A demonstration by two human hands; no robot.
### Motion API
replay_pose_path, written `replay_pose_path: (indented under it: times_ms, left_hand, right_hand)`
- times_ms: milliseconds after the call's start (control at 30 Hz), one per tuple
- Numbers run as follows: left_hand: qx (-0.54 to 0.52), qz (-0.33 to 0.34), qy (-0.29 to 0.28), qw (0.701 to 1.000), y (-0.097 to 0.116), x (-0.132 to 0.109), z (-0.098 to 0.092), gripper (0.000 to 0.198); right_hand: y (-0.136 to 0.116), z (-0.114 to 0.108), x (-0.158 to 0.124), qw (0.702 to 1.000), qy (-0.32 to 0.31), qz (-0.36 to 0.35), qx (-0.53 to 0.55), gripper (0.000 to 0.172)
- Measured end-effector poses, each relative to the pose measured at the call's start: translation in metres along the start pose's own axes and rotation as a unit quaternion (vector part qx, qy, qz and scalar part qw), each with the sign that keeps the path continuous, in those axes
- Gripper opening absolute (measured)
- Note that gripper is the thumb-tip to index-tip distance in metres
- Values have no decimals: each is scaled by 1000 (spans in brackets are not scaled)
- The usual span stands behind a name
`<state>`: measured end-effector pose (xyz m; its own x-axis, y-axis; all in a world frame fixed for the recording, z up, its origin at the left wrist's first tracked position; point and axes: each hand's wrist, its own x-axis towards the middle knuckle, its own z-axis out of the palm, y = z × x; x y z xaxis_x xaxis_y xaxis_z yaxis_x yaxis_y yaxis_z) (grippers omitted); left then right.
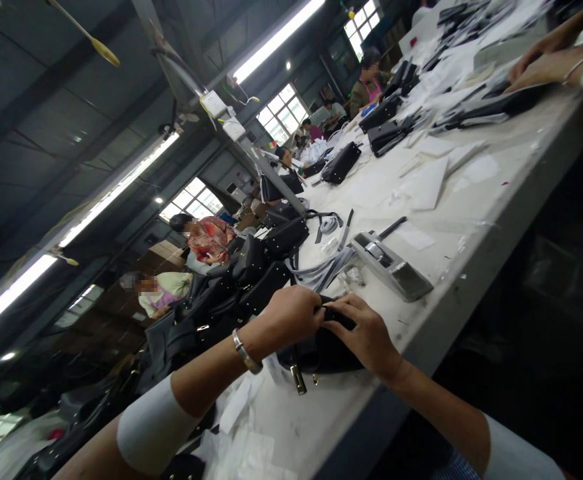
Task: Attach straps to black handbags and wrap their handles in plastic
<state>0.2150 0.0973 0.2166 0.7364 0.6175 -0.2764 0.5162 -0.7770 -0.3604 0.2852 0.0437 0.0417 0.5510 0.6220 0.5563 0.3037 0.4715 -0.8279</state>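
Observation:
A black handbag point(338, 352) with gold-coloured metal fittings lies on the white table in front of me. My left hand point(296, 315) is closed at the bag's upper part, its fingers curled and partly hidden behind the wrist. Facing it, my right hand point(366, 333) pinches a black edge or strap of the same bag between thumb and fingers. The two hands nearly meet there. A gold metal clasp point(298, 379) hangs at the bag's near side. Just beyond the hands stands a grey tape dispenser point(391, 265).
Black bags point(251, 267) are heaped along the table's left side. Grey straps point(321, 267) and white paper pieces point(431, 183) lie further up the table point(491, 220). A co-worker's hands point(546, 70) handle black pieces at upper right. Clear plastic point(241, 453) lies at the near edge.

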Motion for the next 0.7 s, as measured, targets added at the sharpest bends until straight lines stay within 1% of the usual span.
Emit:
replay_pose_path:
  times_ms: [133,267,433,600,700]
  left_hand:
    - [26,-1,1,1000,0,-2,0,29]
    - [10,3,-30,999,-5,3,3,29]
    - [6,8,-67,998,-3,9,5,34]
    - [24,14,-67,997,6,11,3,30]
    - [23,21,-77,997,4,13,2,30]
  right_hand:
    - [5,1,-1,999,-22,8,33,24]
    - [8,2,-4,998,-32,10,57,23]
    - [8,8,-9,999,-6,10,52,22]
    - [11,14,-10,999,22,10,41,17]
    - [12,15,-8,999,26,8,32,17]
